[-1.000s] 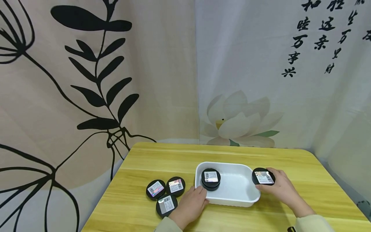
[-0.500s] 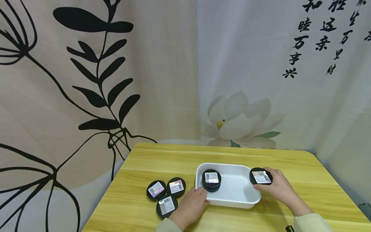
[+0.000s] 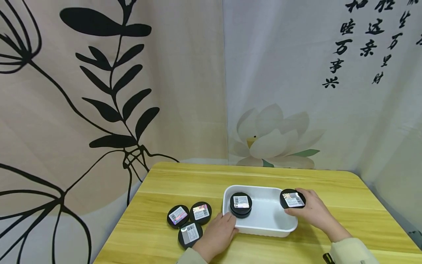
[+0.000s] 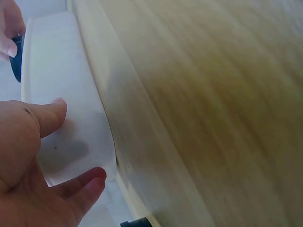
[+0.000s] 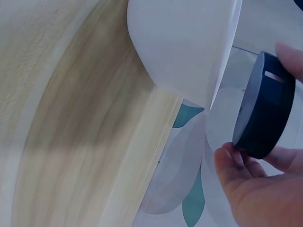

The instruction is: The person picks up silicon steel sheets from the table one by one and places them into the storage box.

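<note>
My right hand (image 3: 314,211) pinches a round flat black container (image 3: 292,200), labelled side up, by its edge. It overlaps the right end of a white plastic tray (image 3: 263,231) in the head view. The right wrist view shows the container's dark side wall (image 5: 270,109) between thumb and fingertips, above the rim. At the tray's near left corner, my left hand (image 3: 217,231) grips the wall; in the left wrist view its thumb lies along one side and its fingers round the end. Inside the tray's left end stand black containers (image 3: 240,202), stacked, the top one labelled.
Left of the tray, three more black containers with labels lie close together: one (image 3: 178,216) at the left, one (image 3: 200,212) at the back, and one (image 3: 190,234) in front beside the left wrist. A wooden table (image 3: 148,238) carries everything, with a printed curtain (image 3: 191,91) behind.
My right hand has moved a little to the left with the black container, from the tray's right edge to farther over its right end. The left hand and tray stay put.
</note>
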`<state>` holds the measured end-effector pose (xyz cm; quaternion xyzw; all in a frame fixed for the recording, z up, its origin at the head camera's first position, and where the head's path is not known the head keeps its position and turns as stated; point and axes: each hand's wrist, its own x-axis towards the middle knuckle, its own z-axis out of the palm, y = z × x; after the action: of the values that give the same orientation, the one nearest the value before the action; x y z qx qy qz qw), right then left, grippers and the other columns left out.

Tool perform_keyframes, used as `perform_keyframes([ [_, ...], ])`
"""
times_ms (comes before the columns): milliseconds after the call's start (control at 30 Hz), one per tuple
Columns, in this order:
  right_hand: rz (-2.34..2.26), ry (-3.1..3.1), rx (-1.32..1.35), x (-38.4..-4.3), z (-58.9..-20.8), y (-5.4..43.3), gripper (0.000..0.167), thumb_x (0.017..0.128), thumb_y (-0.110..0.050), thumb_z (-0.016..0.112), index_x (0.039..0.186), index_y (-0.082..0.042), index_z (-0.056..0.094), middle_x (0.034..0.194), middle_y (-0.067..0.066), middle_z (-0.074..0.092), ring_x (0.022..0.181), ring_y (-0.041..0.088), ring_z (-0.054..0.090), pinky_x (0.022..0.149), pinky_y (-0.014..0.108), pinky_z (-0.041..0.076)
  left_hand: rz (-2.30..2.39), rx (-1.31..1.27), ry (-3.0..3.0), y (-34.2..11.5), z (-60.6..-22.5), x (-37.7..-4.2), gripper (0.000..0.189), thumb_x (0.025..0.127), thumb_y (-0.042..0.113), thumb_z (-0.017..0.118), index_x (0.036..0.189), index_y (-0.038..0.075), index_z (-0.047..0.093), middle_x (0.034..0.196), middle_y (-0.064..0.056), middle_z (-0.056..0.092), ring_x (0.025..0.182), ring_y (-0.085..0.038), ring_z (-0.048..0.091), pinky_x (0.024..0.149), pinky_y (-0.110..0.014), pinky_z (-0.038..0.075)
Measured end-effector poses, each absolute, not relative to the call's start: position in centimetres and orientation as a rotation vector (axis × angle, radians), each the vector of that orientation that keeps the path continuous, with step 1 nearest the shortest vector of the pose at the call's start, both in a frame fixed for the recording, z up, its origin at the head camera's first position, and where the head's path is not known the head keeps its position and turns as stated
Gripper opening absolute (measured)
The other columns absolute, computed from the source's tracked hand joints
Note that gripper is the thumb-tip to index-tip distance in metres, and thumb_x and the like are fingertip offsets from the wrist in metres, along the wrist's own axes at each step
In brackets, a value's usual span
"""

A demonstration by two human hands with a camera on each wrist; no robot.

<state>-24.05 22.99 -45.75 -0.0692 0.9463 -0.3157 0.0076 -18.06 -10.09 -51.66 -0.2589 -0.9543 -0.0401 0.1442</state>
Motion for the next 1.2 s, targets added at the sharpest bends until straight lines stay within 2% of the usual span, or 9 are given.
perform_keyframes([
  [300,-0.975,2.979,-0.296,-24.3,-45.4,22.0,0.101,0.072,-0.048,0.087,0.143,0.009,0.044,0.136,0.037,0.046,0.112,0.044,0.055,0.087,0.056,0.049,-0.119,-0.751,-2.743,-10.2,-51.9,-18.1,0.021,0.098,0.036,0.063,0.093,0.016,0.057,0.091,0.005,0.056,0.079,-0.015,0.050,0.070,-0.025,0.044],
  [800,-0.991,2.985,-0.363,-25.0,-45.1,19.9,0.099,0.068,-0.044,0.090,0.140,0.008,0.048,0.130,0.030,0.052,0.108,0.036,0.058,0.085,0.047,0.049,-0.124,-0.746,-2.756,-10.1,-51.8,-18.2,0.021,0.098,0.036,0.063,0.094,0.016,0.057,0.091,0.005,0.056,0.079,-0.015,0.051,0.070,-0.025,0.044],
  [1200,-0.989,2.939,-0.371,-25.6,-44.5,18.5,0.102,0.068,-0.047,0.090,0.143,0.006,0.046,0.136,0.030,0.049,0.113,0.038,0.057,0.089,0.053,0.050,-0.118,-0.741,-2.748,-10.1,-51.6,-18.2,0.021,0.097,0.036,0.064,0.093,0.016,0.058,0.090,0.005,0.056,0.079,-0.015,0.051,0.069,-0.025,0.044],
])
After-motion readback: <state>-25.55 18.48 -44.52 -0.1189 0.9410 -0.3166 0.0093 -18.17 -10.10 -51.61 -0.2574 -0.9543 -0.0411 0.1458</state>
